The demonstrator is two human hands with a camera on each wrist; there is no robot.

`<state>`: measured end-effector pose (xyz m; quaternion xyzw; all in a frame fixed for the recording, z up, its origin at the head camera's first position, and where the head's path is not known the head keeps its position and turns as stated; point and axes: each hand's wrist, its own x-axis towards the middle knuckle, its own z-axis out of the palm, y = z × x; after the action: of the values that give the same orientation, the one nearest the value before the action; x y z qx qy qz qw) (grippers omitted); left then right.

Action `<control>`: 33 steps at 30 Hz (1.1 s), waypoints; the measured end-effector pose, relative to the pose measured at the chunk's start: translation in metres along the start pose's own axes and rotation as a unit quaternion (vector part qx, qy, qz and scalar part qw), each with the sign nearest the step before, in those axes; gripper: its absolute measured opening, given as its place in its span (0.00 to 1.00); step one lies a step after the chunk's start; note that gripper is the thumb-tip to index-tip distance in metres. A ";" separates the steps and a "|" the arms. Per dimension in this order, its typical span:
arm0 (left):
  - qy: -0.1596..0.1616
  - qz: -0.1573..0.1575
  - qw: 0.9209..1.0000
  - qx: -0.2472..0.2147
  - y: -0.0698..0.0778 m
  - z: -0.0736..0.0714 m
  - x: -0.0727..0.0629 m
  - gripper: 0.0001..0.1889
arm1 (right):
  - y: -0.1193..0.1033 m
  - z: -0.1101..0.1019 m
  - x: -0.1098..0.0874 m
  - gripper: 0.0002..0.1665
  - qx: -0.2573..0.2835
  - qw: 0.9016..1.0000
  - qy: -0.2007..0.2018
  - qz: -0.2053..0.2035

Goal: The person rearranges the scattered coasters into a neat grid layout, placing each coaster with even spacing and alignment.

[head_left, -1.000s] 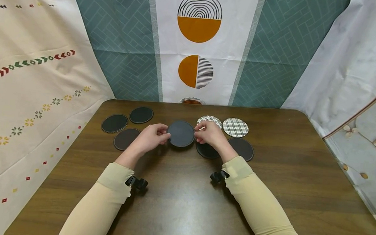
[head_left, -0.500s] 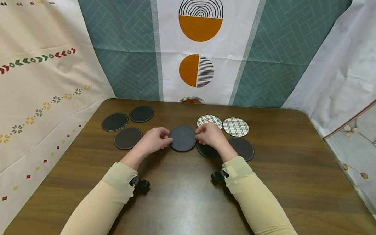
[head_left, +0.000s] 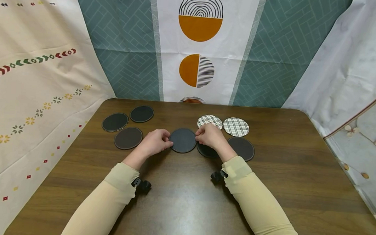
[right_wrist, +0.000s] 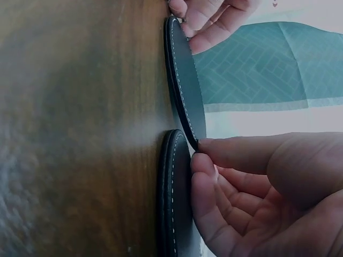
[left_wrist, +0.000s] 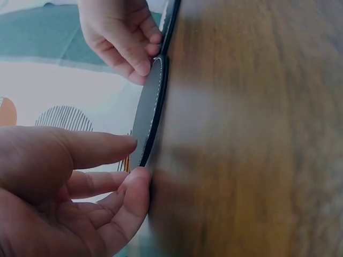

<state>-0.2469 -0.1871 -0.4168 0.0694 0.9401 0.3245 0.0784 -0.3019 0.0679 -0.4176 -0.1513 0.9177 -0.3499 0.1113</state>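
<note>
A round dark coaster [head_left: 183,140] with stitching along its rim lies between both hands, low over the wooden table. My left hand [head_left: 156,141] pinches its left edge, thumb on top and fingertips at the rim in the left wrist view. Opposite, my right hand [head_left: 210,135] pinches the right edge between thumb and forefinger. Another black coaster [head_left: 206,151] sits below my right hand, partly hidden by it. In the right wrist view the held coaster [right_wrist: 187,91] slants slightly, its near edge right by that stitched black coaster [right_wrist: 176,198].
Left of my hands lie a brown coaster [head_left: 128,138] and two black coasters, one [head_left: 115,122] nearer the side and one [head_left: 141,114] farther back. To the right are two plaid coasters [head_left: 236,126] and a dark brown coaster [head_left: 242,148]. Patterned cloths [head_left: 124,57] hang behind the table.
The held coaster has moved toward me, slightly right and down to the table. My left hand has followed it; my right hand has shifted only a little.
</note>
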 end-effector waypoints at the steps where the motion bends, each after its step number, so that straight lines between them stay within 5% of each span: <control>1: 0.003 0.002 1.000 0.004 0.000 0.001 0.000 0.22 | 0.000 0.000 0.000 0.07 -0.005 1.000 0.000 0.000; 33: 0.007 0.009 0.999 0.050 -0.001 0.006 0.001 0.19 | 0.001 0.001 -0.002 0.07 -0.012 1.000 -0.018 -0.010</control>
<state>-0.2472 -0.1842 -0.4218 0.0799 0.9550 0.2782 0.0653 -0.2995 0.0687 -0.4188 -0.1680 0.9182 -0.3370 0.1228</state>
